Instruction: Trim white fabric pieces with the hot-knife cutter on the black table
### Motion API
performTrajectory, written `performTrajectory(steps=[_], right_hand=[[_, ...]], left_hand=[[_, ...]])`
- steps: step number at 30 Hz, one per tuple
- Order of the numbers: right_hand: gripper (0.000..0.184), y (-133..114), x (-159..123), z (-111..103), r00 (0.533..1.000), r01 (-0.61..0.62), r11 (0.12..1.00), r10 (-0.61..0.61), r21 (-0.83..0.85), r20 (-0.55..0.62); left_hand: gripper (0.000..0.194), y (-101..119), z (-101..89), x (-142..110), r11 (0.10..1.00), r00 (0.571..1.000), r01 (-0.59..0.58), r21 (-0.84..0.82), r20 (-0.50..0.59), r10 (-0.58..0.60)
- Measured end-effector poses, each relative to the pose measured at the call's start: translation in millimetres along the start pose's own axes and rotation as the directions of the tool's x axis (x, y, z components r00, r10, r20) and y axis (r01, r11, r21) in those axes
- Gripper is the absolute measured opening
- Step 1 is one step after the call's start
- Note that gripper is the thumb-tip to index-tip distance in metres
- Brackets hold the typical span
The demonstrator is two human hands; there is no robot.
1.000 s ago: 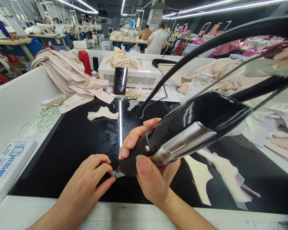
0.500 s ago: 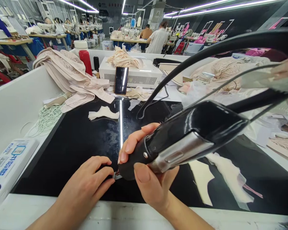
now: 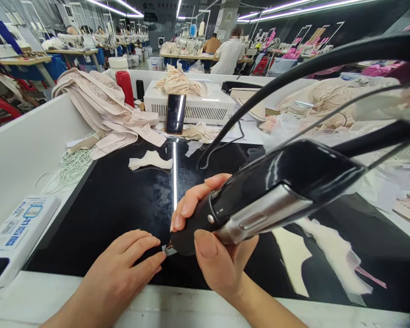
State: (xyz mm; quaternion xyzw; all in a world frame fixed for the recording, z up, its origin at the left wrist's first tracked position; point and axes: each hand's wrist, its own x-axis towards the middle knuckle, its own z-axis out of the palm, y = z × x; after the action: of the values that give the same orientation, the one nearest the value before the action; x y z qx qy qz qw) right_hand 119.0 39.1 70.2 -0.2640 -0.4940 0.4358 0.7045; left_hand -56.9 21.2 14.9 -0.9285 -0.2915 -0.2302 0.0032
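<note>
My right hand (image 3: 217,264) is wrapped round a black corded handheld tool (image 3: 276,182) with a metal lever along its side. The tool's nose points down and left at the black mat (image 3: 123,205). A small translucent strip (image 3: 169,250) pokes out from under the nose; the rest of it is hidden. Bent low over the mat, my left hand (image 3: 123,269) has its fingertips on the strip's left end. Cream fabric pieces (image 3: 293,259) lie right of my right hand, beside a layered white piece (image 3: 338,259) with a pink strand. Another cream piece (image 3: 150,160) lies farther back.
A thick black cable (image 3: 294,68) arches over the right side. Behind the mat stand a phone (image 3: 175,114) and a white vented box (image 3: 198,109). Fabric bundles (image 3: 102,105), pale green cord (image 3: 75,168) and a white-blue package (image 3: 27,223) line the left. People sit in the background.
My left hand has flattened slightly, its fingertips staying by the strip. The tool has shifted only a little in my right hand's grip. The whole view has drifted slightly.
</note>
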Motion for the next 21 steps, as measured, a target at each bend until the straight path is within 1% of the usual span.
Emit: performTrajectory(steps=[2, 6, 12, 15, 18, 21], right_hand=[[0.035, 0, 1, 2, 1.000, -0.008, 1.000, 0.008, -0.002, -0.005], [0.040, 1, 1, 3, 1.000, -0.001, 1.000, 0.001, -0.008, 0.010], [0.030, 3, -3, -2, 1.000, -0.015, 0.999, 0.015, 0.029, 0.011], [0.033, 3, -3, -1, 1.000, -0.013, 0.998, 0.013, 0.061, -0.001], [0.033, 2, -5, 1, 1.000, 0.012, 0.998, -0.011, 0.068, -0.011], [0.029, 2, -8, 1, 1.000, 0.015, 0.997, -0.016, 0.082, 0.016]], left_hand=[[0.026, 0, 0.7, 0, 1.000, 1.000, -0.008, 0.016, -0.014, 0.008], [0.026, 2, -0.5, 1, 1.000, 1.000, 0.011, 0.003, -0.018, -0.011], [0.026, 3, -1.7, 1, 0.998, 0.999, 0.044, -0.043, 0.002, -0.044], [0.025, 0, -3.0, -4, 0.983, 0.992, 0.117, -0.142, 0.066, -0.108], [0.025, -3, -4.9, -9, 0.939, 0.965, 0.244, -0.243, 0.158, -0.209], [0.026, -5, -5.3, -10, 0.897, 0.939, 0.328, -0.297, 0.202, -0.277]])
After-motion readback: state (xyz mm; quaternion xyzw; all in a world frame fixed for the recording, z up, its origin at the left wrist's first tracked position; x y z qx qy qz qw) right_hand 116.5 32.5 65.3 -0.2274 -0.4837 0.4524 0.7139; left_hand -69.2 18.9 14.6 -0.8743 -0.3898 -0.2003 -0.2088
